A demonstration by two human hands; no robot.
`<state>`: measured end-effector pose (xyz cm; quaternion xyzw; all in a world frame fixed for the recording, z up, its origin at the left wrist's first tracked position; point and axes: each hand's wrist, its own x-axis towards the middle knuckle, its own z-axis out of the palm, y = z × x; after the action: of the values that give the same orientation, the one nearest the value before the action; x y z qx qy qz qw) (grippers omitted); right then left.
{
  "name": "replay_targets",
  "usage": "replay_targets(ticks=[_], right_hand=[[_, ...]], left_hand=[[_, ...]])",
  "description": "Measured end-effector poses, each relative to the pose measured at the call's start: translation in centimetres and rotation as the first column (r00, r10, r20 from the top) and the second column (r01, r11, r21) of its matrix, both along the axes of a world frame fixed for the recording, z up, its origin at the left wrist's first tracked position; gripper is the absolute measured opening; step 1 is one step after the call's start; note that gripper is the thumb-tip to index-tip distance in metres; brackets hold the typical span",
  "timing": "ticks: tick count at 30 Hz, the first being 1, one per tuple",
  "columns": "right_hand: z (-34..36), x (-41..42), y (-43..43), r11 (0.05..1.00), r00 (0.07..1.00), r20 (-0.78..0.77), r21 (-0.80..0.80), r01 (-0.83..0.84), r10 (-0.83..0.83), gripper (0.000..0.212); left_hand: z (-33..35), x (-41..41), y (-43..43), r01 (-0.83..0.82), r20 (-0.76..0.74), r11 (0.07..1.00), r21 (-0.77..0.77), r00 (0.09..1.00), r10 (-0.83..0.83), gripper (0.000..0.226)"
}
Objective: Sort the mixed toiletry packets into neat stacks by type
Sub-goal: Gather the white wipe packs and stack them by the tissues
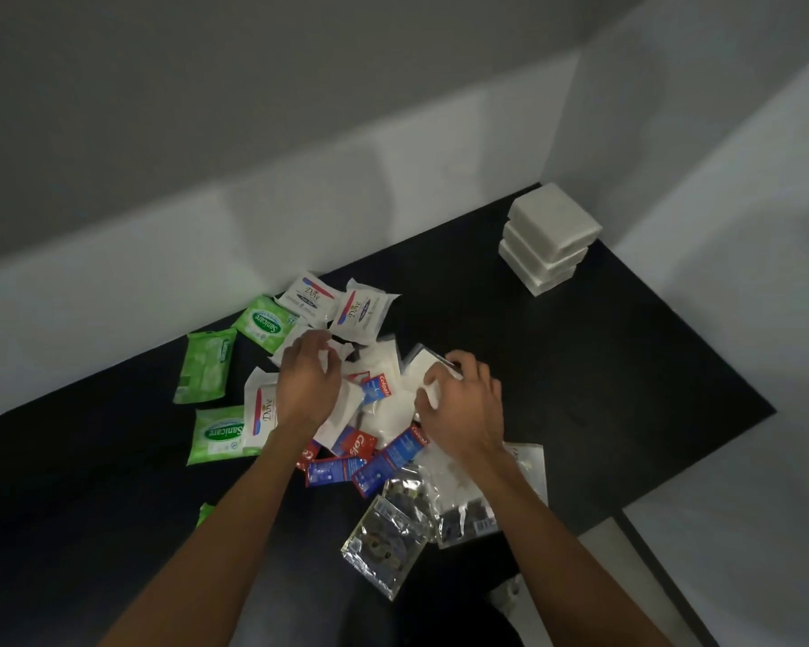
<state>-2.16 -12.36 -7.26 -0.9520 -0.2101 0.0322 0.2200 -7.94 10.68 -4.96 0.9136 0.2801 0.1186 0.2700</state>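
The right hand (468, 408) has its thumb and fingers curled round a white packet (433, 392) at the right side of the mixed pile, holding it just above the other white packets there. The left hand (304, 389) is palm down over the left of the pile with its fingers bent onto more white wrappers; some white shows between thumb and fingers, but I cannot tell whether it actually grips anything. Between and just near of the two hands lie red and blue Colgate sachets (405, 448), overlapping each other at odd angles. Far of the left hand sit two white Dove packets (358, 312), with a third partly under that wrist. Green Sanicare packs (262, 324) are scattered along the left side of the pile. Near the right forearm lie silvery sachets (384, 548) and a clear bag (468, 511) with dark contents. Well apart, at the far right corner of the black table (627, 366), stands a stack of white blocks (549, 238), slightly staggered, close to the pale wall (160, 226).
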Motion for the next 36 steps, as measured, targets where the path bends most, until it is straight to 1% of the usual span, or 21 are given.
replay_targets(ticks=[1,3,5,8,10,13,15,17,20,22,24,26,29,32,35,36], right_hand=[[0.5,0.8,0.9,1.0,1.0,-0.015,0.03,-0.006,0.006,0.028],[1.3,2.9,3.2,0.995,0.996,-0.077,0.101,-0.025,0.032,0.028],[1.7,5.4,5.8,0.986,0.989,-0.143,0.169,-0.017,0.042,0.03],[1.5,8.7,9.7,0.972,0.979,-0.2,0.236,0.022,0.026,0.032],[0.8,10.6,12.1,0.973,0.961,-0.276,0.226,0.045,0.019,0.038],[-0.6,12.5,14.3,0.99,0.938,-0.348,0.137,0.045,0.005,0.051],[-1.4,13.0,14.7,0.997,0.942,-0.336,0.079,0.006,0.021,0.055],[-2.1,13.4,14.8,0.997,0.941,-0.337,0.078,-0.002,0.028,0.057],[-2.3,13.6,14.7,0.992,0.91,-0.414,0.1,0.072,-0.025,0.063],[-2.1,13.6,14.0,0.985,0.885,-0.46,0.105,0.139,-0.076,0.066],[-1.6,13.6,12.8,0.97,0.858,-0.504,0.142,0.198,-0.101,0.061],[-1.5,13.7,11.2,0.947,0.842,-0.529,0.206,0.246,-0.104,0.051],[-1.5,13.7,8.3,0.847,0.789,-0.609,0.375,0.377,-0.082,0.044],[-0.7,13.6,5.0,0.675,0.683,-0.728,0.473,0.566,-0.062,0.047],[-0.4,13.5,1.5,0.536,0.648,-0.76,0.528,0.659,-0.048,0.05],[-0.3,13.5,0.4,0.49,0.648,-0.761,0.551,0.675,-0.036,0.05]], left_hand=[[0.3,0.9,0.2,-0.006,-0.001,0.999,-0.035,1.0,0.006,0.028],[0.7,2.9,0.5,-0.027,-0.057,0.994,-0.106,0.998,0.022,0.033],[0.6,4.9,0.6,-0.02,-0.128,0.995,-0.099,0.992,0.007,0.045],[-0.3,6.9,0.5,0.002,-0.181,0.999,-0.05,0.983,-0.011,0.069],[-1.2,7.5,0.5,0.028,-0.227,1.0,0.002,0.974,-0.027,0.083],[-2.3,7.7,0.5,0.049,-0.268,0.995,0.087,0.963,-0.024,0.093],[-2.7,7.8,0.6,0.035,-0.26,0.995,0.089,0.966,-0.011,0.092],[-2.9,7.9,0.5,0.016,-0.255,0.998,0.056,0.967,-0.001,0.083],[-2.8,8.0,0.3,0.021,-0.236,1.0,-0.002,0.971,-0.021,0.069],[-2.6,8.1,0.1,0.037,-0.221,0.998,-0.047,0.974,-0.047,0.067],[-2.4,8.4,-0.2,0.061,-0.211,0.994,-0.087,0.974,-0.078,0.069],[-2.1,8.9,-0.8,0.095,-0.2,0.989,-0.117,0.973,-0.117,0.07],[-1.4,9.7,-2.2,0.158,-0.155,0.975,-0.154,0.971,-0.182,0.069],[-0.7,10.8,-4.1,0.232,-0.13,0.962,-0.143,0.959,-0.25,0.07],[-0.4,11.8,-6.2,0.213,-0.132,0.97,-0.115,0.965,-0.228,0.072],[-0.4,12.1,-6.8,0.179,-0.127,0.971,-0.16,0.972,-0.2,0.069]])
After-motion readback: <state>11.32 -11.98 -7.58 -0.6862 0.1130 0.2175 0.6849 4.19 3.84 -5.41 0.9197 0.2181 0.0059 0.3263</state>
